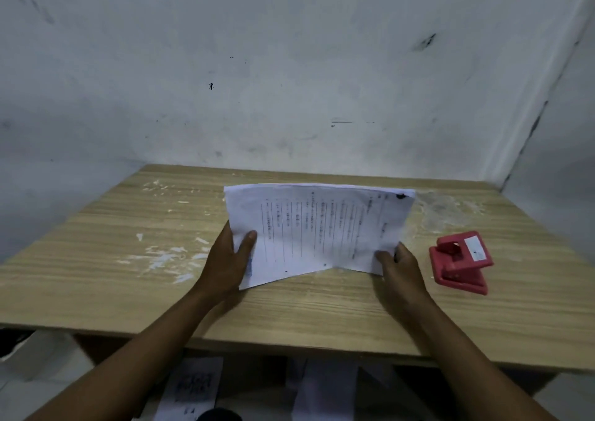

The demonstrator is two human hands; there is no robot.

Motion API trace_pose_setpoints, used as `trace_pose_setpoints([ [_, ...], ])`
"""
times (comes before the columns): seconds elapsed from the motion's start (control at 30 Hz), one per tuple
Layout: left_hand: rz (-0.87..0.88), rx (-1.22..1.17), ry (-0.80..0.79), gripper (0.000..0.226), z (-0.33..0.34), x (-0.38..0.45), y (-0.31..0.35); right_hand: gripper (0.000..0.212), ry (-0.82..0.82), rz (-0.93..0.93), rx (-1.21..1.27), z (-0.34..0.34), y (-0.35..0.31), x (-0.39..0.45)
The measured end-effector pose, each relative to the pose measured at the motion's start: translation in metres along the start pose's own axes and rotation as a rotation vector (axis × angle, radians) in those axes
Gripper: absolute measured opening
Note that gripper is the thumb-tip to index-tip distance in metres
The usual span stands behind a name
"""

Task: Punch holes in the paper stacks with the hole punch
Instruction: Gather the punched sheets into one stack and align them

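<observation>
Left hand (232,253) and right hand (396,263) gripping creased printed paper stack (317,230) (edges pinched), red plastic hole punch (459,262) beside

A single head-worn camera looks forward and down from the near edge of the table (96,227); the view is close and wide-angle. The wall (289,66) fills the far, upper half.

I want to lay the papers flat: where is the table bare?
Left of the left hand the table is bare to its edge, and so is the near strip. The right is tighter: the red hole punch sits beside the right hand holding the paper stack.
</observation>
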State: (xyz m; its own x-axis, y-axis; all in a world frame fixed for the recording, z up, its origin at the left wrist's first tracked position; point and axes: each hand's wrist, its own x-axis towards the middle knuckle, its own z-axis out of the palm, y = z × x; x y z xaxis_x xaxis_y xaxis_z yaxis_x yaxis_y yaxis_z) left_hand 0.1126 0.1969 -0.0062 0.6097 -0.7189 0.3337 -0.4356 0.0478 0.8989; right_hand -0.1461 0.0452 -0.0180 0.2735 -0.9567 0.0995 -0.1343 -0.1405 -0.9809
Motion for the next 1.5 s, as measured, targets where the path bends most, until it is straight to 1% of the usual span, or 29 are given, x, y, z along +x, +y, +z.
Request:
trace_pose_setpoints([
  [0.07,-0.022,-0.011,0.005,0.034,-0.001,-0.001,0.000,0.019,0.024,0.015,-0.013,0.001,-0.001,0.000],
  [0.13,-0.048,-0.046,0.019,0.035,0.000,0.001,0.005,0.015,0.089,0.007,0.021,0.001,-0.008,0.006],
  [0.2,-0.076,-0.097,0.043,0.032,0.003,0.002,0.010,0.020,0.161,-0.009,0.079,0.001,-0.014,0.012],
  [0.27,-0.112,-0.142,0.056,0.034,0.009,0.000,0.013,0.029,0.208,0.040,0.202,0.003,-0.019,0.015],
  [0.37,-0.160,-0.158,0.079,0.039,0.022,-0.004,0.010,0.042,0.246,0.171,0.421,0.012,-0.021,0.014],
  [0.47,-0.213,-0.166,0.146,0.039,0.036,-0.009,0.010,0.038,0.271,0.267,0.622,0.025,-0.019,0.006],
  [0.53,-0.245,-0.191,0.201,0.037,0.047,-0.014,0.014,0.032,0.211,0.310,0.674,0.035,-0.017,-0.001],
  [0.6,-0.285,-0.228,0.252,0.038,0.059,-0.020,0.020,0.024,0.124,0.337,0.657,0.046,-0.016,-0.009],
  [0.67,-0.321,-0.281,0.286,0.040,0.071,-0.026,0.024,0.019,0.041,0.324,0.595,0.060,-0.016,-0.018],
  [0.73,-0.350,-0.345,0.286,0.039,0.080,-0.030,0.025,0.024,-0.002,0.276,0.511,0.075,-0.014,-0.027],
  [0.8,-0.368,-0.397,0.251,0.035,0.083,-0.032,0.022,0.031,0.014,0.230,0.401,0.082,-0.014,-0.030],
  [0.93,-0.389,-0.473,0.126,0.026,0.066,-0.028,0.016,0.038,0.063,0.227,0.213,0.072,-0.014,-0.020],
  [1.0,-0.501,-0.495,0.078,0.025,0.049,-0.021,0.015,0.039,0.072,0.252,0.148,0.062,-0.014,-0.012],
  [1.07,-0.652,-0.478,-0.020,0.036,0.030,-0.011,0.014,0.038,0.042,0.296,0.095,0.052,-0.012,-0.004],
  [1.13,-0.765,-0.379,-0.180,0.045,0.012,-0.001,0.013,0.036,-0.008,0.345,0.063,0.043,-0.012,0.002],
  [1.17,-0.794,-0.313,-0.265,0.047,0.005,0.002,0.013,0.035,-0.031,0.364,0.056,0.041,-0.012,0.004],
  [1.23,-0.791,-0.160,-0.388,0.044,-0.001,0.005,0.015,0.033,-0.074,0.400,0.037,0.039,-0.013,0.007],
  [1.27,-0.770,-0.085,-0.414,0.039,-0.002,0.005,0.015,0.032,-0.083,0.417,0.031,0.039,-0.014,0.008],
  [1.33,-0.725,-0.020,-0.393,0.030,0.003,0.004,0.016,0.029,-0.086,0.456,0.070,0.038,-0.013,0.011],
  [1.4,-0.705,-0.048,-0.328,0.025,0.009,0.003,0.013,0.023,-0.093,0.496,0.107,0.037,-0.011,0.012],
  [1.43,-0.698,-0.068,-0.297,0.024,0.012,0.003,0.012,0.021,-0.104,0.499,0.100,0.036,-0.011,0.012],
  [1.5,-0.687,-0.099,-0.260,0.024,0.019,0.003,0.011,0.023,-0.137,0.471,-0.011,0.036,-0.010,0.010],
])
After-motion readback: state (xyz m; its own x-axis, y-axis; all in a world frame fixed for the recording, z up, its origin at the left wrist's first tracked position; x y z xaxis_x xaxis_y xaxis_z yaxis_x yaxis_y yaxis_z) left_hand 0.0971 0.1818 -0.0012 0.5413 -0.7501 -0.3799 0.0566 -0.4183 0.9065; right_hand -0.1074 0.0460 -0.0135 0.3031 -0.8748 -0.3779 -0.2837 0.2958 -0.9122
